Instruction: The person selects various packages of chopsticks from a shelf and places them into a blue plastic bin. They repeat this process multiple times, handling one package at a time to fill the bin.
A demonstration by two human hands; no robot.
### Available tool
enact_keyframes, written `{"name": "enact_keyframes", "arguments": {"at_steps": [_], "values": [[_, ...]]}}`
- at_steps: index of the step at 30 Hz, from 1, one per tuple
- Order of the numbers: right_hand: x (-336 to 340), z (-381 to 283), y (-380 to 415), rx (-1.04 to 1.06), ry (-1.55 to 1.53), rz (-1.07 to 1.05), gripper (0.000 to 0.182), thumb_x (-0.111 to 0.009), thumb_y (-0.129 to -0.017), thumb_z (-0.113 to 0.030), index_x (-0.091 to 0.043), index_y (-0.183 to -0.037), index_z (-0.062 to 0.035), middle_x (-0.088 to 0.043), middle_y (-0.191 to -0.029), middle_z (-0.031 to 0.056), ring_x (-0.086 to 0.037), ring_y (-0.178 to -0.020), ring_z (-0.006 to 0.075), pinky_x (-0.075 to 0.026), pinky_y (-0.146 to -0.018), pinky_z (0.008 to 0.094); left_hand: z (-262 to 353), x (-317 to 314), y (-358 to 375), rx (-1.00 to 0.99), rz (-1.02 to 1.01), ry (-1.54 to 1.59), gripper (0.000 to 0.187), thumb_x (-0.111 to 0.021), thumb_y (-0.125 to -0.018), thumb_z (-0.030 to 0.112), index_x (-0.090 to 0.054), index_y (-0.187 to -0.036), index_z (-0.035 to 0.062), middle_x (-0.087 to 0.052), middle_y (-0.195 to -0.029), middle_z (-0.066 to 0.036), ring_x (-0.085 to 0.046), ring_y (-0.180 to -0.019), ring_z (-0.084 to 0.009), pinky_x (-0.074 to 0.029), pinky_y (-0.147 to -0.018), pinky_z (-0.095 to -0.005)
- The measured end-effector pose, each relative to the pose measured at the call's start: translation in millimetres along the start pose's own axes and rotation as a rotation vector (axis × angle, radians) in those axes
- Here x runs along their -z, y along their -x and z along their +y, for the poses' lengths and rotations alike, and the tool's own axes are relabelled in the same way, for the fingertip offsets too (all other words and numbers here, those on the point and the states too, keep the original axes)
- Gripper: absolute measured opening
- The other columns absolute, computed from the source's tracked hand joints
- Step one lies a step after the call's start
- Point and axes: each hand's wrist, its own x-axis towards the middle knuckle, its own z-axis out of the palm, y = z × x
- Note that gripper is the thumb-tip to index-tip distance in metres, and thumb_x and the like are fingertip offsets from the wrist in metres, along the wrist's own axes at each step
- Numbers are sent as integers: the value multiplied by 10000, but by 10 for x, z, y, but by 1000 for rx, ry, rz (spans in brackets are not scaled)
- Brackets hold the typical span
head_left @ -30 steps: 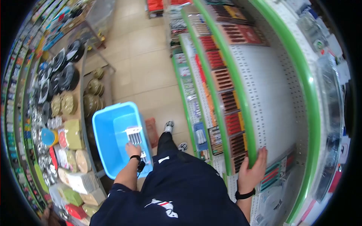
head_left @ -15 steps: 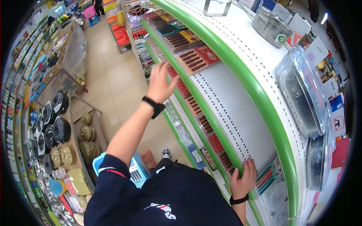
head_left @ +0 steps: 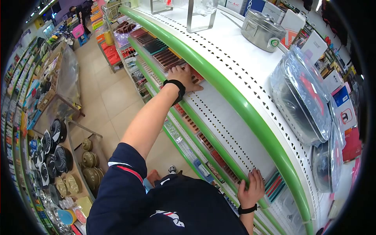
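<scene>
Packs (head_left: pixel 167 59), flat and dark brown, are lying on the white perforated shelf (head_left: pixel 225 117) beneath the part-splayed left hand (head_left: pixel 185 78), grip unclear. The loosely spread, empty right hand (head_left: pixel 251 189) is seemingly bracing on the shelf's edge.

Free room: bare perforated shelf (head_left: pixel 231 125) between left hand (head_left: pixel 183 78) and right hand (head_left: pixel 252 190); a hand can slide in from the aisle side, under the overhanging green-edged top board (head_left: pixel 231 94), which blocks entry from above. Far end is blocked by flat packs (head_left: pixel 166 56) and the left hand over them; near end by the right hand on the shelf lip and teal-red packs (head_left: pixel 275 184). Top board has a bare strip along its edge; pot (head_left: pixel 262 31), metal bracket (head_left: pixel 201 21) and wrapped pans (head_left: pixel 301 98) obstruct farther right. Left: open aisle floor (head_left: pixel 92 78), bounded by black pans (head_left: pixel 62 158).
</scene>
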Motion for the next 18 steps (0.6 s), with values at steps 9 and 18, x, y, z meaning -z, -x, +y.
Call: {"name": "enact_keyframes", "arguments": {"at_steps": [9, 18], "values": [[2, -7, 12, -28, -23, -4, 346, -729, -850, -187, -697, -1151, -18, -705, -1317, 183, -661, -1237, 431, -528, -1025, 547, 112, 209, 233, -77, 280, 120, 959, -824, -704, 571, -562, -1470, 57, -579, -1336, -275, -532, -1271, -432, -401, -1118, -509], [36, -3, 20, -3, -14, -47, 379, -708, -865, -174, -680, -1204, -6, -675, -1369, 200, -630, -1280, 444, -504, -1053, 565, 22, 258, 1400, -73, 569, 201, 908, -878, -692, 446, -557, -1441, 44, -551, -1354, -270, -502, -1292, -454, -365, -1149, -551]]}}
